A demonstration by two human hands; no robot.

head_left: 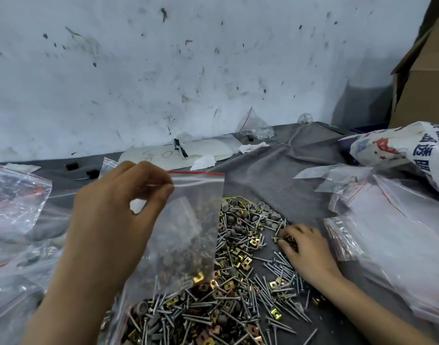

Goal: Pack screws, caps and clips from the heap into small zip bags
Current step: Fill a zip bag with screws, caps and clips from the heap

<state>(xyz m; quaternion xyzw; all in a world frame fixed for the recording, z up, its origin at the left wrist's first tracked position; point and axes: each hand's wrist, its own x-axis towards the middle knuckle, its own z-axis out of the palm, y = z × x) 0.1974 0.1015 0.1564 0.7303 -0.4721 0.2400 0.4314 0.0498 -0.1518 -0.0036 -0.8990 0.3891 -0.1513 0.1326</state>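
The left hand [119, 220] is raised above the tabletop, thumb and fingertips pinching the top edge of a small clear plastic zip bag with a red strip [196, 220]. The bag hangs over the heap of silver screws, grey round caps and brass-coloured square clips [238, 282] on the grey cloth [275, 170]. The right hand [305, 250] rests on the heap's right edge, fingers curled round a few clips [284, 239]. Stacked empty clear bags [387, 232] lie at the right.

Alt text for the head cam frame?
The person's left hand pinches the top of a clear plastic zip bag with a red strip above a heap of grey screws, grey round caps and brass-coloured clips on a grey cloth. The right hand curls its fingers round a few clips at its edge.
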